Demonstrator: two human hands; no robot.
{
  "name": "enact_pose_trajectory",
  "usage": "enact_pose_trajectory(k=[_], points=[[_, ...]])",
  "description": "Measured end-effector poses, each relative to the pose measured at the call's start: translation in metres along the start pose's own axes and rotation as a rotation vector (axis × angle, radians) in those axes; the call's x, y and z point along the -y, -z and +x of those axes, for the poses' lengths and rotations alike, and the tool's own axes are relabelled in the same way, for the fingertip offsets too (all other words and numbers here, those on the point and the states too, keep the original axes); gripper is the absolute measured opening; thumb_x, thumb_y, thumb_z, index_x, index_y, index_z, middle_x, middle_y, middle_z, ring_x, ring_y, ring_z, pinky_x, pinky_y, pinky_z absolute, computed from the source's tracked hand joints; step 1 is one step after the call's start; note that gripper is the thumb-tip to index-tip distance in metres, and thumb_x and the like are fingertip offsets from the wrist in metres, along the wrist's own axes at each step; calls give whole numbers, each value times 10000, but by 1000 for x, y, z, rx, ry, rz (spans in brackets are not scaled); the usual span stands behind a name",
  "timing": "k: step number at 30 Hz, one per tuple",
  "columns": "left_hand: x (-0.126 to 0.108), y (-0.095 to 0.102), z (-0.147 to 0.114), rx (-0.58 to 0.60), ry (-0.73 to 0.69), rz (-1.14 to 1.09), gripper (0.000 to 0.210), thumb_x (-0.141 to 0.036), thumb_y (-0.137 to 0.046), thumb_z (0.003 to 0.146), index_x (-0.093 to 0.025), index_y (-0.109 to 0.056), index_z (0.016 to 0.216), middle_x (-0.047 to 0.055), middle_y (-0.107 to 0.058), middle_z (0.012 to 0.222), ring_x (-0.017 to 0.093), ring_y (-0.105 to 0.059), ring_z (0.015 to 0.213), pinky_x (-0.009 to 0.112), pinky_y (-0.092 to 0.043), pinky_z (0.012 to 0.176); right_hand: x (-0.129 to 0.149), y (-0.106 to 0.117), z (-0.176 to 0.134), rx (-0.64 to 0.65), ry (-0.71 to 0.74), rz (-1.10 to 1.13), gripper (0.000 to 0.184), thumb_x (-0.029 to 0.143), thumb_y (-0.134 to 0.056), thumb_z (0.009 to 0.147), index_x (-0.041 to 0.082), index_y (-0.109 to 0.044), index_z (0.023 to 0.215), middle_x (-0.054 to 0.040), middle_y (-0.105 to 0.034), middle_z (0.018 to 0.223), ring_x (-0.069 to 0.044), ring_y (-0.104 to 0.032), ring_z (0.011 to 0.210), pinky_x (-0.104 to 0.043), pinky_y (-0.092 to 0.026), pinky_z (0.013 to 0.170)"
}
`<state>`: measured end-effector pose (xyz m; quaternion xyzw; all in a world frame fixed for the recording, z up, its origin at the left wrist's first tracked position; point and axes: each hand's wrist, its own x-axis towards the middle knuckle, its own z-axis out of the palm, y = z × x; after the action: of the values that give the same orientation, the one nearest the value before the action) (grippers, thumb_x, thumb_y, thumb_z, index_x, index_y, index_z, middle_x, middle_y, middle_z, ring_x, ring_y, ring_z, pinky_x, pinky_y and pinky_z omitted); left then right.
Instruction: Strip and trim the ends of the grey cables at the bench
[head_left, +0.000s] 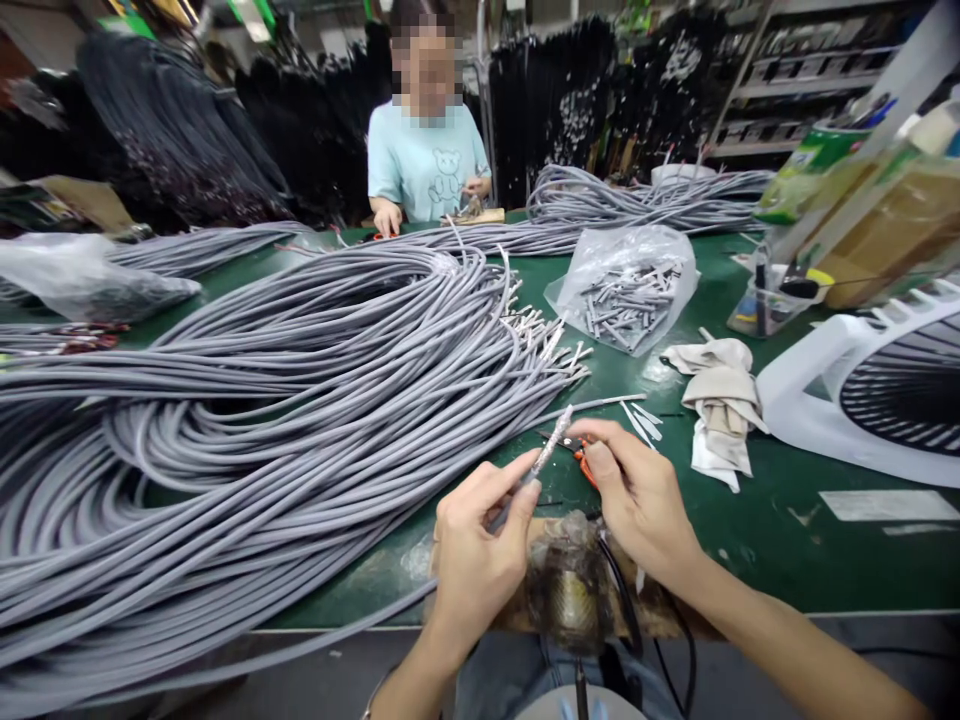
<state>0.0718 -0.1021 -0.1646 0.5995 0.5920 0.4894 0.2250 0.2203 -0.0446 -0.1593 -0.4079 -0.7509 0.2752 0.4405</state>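
Between thumb and fingers, my left hand [484, 535] grips a grey cable near its end. The jacket is off at the tip, baring a silvery braided shield [555, 440]. My right hand [637, 490] is curled closed just right of that tip, index finger close to the braid; what its fingers pinch, if anything, is hidden. Orange-handled cutters [586, 468] show behind the right thumb; whether the hand holds them or they lie on the table I cannot tell. Left of my hands lies a large bundle of grey cables [300, 400], many ends stripped.
A worn plastic-wrapped device [574, 590] stands below my hands at the table edge. Beyond are a bag of cut grey pieces [634, 300], crumpled cloth gloves [720, 395], a white fan [817, 390] and white strips [641, 425]. A co-worker [427, 160] sits across the green table [750, 530].
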Motion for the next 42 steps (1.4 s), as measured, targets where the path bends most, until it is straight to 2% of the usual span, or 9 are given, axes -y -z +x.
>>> enact_pose_trajectory(k=[4, 11, 20, 26, 31, 35, 37, 40, 42], points=[[2, 1, -1, -67, -30, 8, 278, -168, -552, 810, -233, -637, 1066, -10, -517, 676, 88, -470, 567, 193, -382, 527, 0, 2, -6, -16, 206, -206, 108, 184, -496, 853, 177, -599, 822, -21, -592, 742, -123, -530, 672, -248, -402, 654], [1, 2, -2, -103, -77, 34, 281, -139, -578, 786, -209, -645, 1050, -5, -537, 677, 88, -472, 559, 193, -378, 511, 2, -1, -7, 16, 250, -309, 129, 202, -517, 840, 162, -625, 780, -23, -604, 682, -130, -548, 643, -253, -411, 656], [-2, 1, -1, -109, -72, 62, 240, -147, -594, 778, -195, -660, 1004, -21, -506, 626, 75, -435, 518, 189, -345, 473, 7, 0, -5, 78, 226, -250, 207, 185, -475, 858, 145, -605, 702, -8, -557, 596, -107, -492, 561, -231, -368, 582], [-3, 2, -2, -103, -76, 68, 249, -137, -597, 772, -187, -661, 1007, -23, -509, 630, 67, -420, 513, 185, -345, 476, 7, 1, -6, 100, 212, -256, 205, 197, -474, 857, 142, -613, 717, -17, -561, 614, -114, -489, 585, -244, -365, 618], [-4, 1, -1, -83, -79, 44, 232, -145, -597, 770, -172, -672, 988, -23, -513, 602, 65, -415, 491, 185, -331, 454, 8, 1, -2, 214, 67, -102, 296, 245, -466, 864, 146, -594, 617, 19, -470, 515, -90, -394, 491, -227, -320, 505], [-4, 1, -1, -55, -74, 39, 229, -154, -597, 771, -182, -680, 983, -13, -549, 616, 67, -439, 500, 185, -343, 465, 9, -1, -2, 282, -1, -17, 321, 261, -449, 875, 146, -594, 613, 9, -529, 540, -86, -439, 487, -212, -331, 470], [-3, 1, -2, -37, -57, 42, 229, -165, -596, 772, -195, -682, 982, -14, -547, 609, 69, -438, 496, 188, -345, 464, 9, -2, -5, 200, 82, -83, 290, 234, -457, 868, 142, -604, 635, -9, -570, 572, -96, -486, 517, -216, -366, 512], [-2, 0, -4, -20, -4, 11, 216, -193, -590, 779, -203, -682, 973, -6, -563, 624, 81, -473, 507, 191, -356, 456, 10, -2, -9, 41, 305, -229, 212, 173, -488, 841, 133, -625, 684, -28, -606, 602, -105, -529, 537, -228, -399, 568], [-2, 0, -5, -25, 27, -16, 194, -208, -584, 783, -193, -682, 951, 5, -593, 657, 87, -509, 515, 191, -371, 450, 11, -2, -10, -2, 408, -295, 179, 148, -508, 825, 131, -627, 693, -30, -617, 605, -105, -538, 527, -227, -402, 560]])
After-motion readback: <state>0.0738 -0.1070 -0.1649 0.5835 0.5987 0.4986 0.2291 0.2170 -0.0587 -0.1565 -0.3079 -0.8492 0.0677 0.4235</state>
